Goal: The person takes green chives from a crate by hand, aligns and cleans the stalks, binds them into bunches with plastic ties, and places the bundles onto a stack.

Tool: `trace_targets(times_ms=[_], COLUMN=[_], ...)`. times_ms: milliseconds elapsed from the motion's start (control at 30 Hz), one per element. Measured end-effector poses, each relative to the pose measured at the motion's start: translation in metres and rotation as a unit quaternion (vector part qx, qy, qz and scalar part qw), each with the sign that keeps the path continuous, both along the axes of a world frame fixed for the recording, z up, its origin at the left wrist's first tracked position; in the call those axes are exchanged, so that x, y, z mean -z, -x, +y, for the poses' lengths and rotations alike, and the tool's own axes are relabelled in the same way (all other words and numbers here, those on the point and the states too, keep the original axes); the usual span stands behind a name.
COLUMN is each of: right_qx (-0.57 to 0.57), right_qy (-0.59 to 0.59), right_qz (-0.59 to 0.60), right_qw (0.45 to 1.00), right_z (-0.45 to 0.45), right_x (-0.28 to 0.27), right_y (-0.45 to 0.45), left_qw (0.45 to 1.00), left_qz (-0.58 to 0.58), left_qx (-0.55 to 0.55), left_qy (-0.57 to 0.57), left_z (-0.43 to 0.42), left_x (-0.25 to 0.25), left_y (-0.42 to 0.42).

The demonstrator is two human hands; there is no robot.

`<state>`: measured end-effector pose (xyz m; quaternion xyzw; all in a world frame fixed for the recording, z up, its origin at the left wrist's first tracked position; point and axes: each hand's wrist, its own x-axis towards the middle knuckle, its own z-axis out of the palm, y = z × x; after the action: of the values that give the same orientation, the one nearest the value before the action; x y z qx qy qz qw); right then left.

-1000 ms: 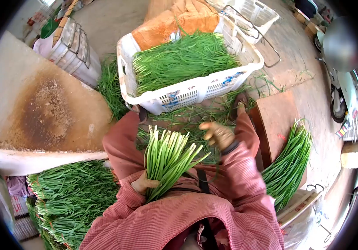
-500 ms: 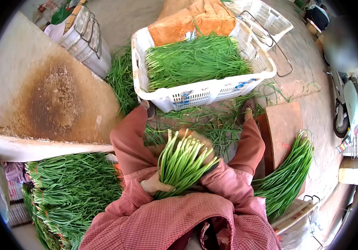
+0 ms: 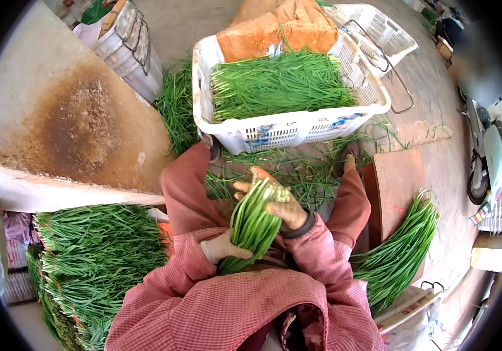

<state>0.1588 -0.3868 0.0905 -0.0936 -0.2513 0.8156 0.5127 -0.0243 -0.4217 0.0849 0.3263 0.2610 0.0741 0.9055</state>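
A bunch of garlic chives [image 3: 254, 225] is held above my lap, its pale stem ends up and away from me. Around its lower, greener part my left hand [image 3: 225, 247] is closed, thumb across the front. My right hand [image 3: 286, 207], a dark band at its wrist, cups the stem ends; the thumb presses the near side and the fingers reach behind. Past my feet, a white plastic crate [image 3: 292, 126] holds a layer of loose chives [image 3: 280, 85]. More long chives [image 3: 400, 251] lie to my right.
Tied bunches of chives [image 3: 99, 263] are stacked at my left, below a stained white slab [image 3: 81, 134]. Loose stalks [image 3: 303, 175] litter the floor between my feet. A brown board [image 3: 400, 184] stands by my right leg; a scooter [image 3: 491, 146] is farther right.
My right hand has come round onto the stem ends, which have drawn together from a wide fan into a tighter, more upright bunch. My left hand keeps its grip.
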Motion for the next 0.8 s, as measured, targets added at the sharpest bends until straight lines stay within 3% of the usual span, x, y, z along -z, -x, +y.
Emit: trace_targets(times_ms=[67, 133, 167, 200, 233, 300, 333, 400, 467, 500, 533, 600, 633, 667, 733, 800], right_qx=[-0.061, -0.043, -0.023, -0.001, 0.005, 0.003, -0.003, -0.019, -0.051, -0.040, -0.035, 0.122, 0.261, 0.366, 0.397, 0.370], right_qy=[0.035, 0.047, 0.066, 0.088, 0.100, 0.105, 0.101, 0.066, 0.014, 0.031, 0.035, -0.009, -0.075, -0.094, -0.042, -0.115], right_qz=[-0.030, -0.048, -0.052, -0.054, -0.063, -0.069, -0.075, -0.083, -0.105, -0.125, -0.128, -0.319, -0.361, -0.471, -0.557, -0.483], right_qw=[0.997, 0.997, 0.996, 0.995, 0.993, 0.992, 0.992, 0.994, 0.993, 0.991, 0.991, 0.940, 0.892, 0.797, 0.728, 0.785], right_z=[0.008, 0.009, 0.007, 0.004, 0.003, 0.002, 0.004, 0.010, 0.012, 0.013, 0.015, 0.017, 0.023, 0.022, 0.007, -0.009], right_x=[-0.013, -0.013, -0.008, -0.004, -0.004, -0.005, -0.007, -0.013, -0.018, -0.022, -0.020, -0.012, -0.008, -0.012, -0.043, -0.041], right_y=[0.000, 0.002, 0.001, 0.000, -0.002, -0.002, -0.001, 0.001, -0.002, -0.007, -0.012, -0.018, -0.015, -0.025, -0.031, -0.020], left_qw=[1.000, 0.988, 0.947, 0.883, 0.947, 0.944, 0.943, 0.952, 0.998, 0.990, 0.990, 0.993, 0.994, 0.994, 0.995, 0.996], left_qz=[0.018, 0.012, 0.063, 0.068, -0.030, -0.037, -0.011, -0.001, -0.017, -0.109, -0.111, -0.084, -0.068, -0.068, -0.024, -0.008], left_qx=[0.005, 0.090, 0.142, 0.074, -0.058, -0.231, -0.225, -0.144, -0.065, -0.035, -0.030, -0.032, -0.056, -0.058, -0.101, -0.090], left_qy=[0.016, -0.125, -0.280, -0.459, -0.314, -0.234, -0.245, -0.269, -0.003, 0.079, 0.083, 0.079, 0.067, 0.066, 0.005, 0.009], left_z=[0.009, 0.019, 0.032, 0.047, 0.055, 0.069, 0.071, 0.066, 0.054, 0.055, 0.057, 0.056, 0.055, 0.056, 0.058, 0.060], left_x=[-0.004, -0.007, -0.014, -0.012, -0.013, -0.032, -0.045, -0.021, -0.026, -0.027, -0.023, -0.015, -0.016, -0.017, -0.017, -0.012], left_y=[0.007, 0.011, 0.023, 0.034, 0.033, 0.029, 0.014, -0.005, -0.016, -0.022, -0.024, -0.028, -0.028, -0.028, -0.026, -0.023])
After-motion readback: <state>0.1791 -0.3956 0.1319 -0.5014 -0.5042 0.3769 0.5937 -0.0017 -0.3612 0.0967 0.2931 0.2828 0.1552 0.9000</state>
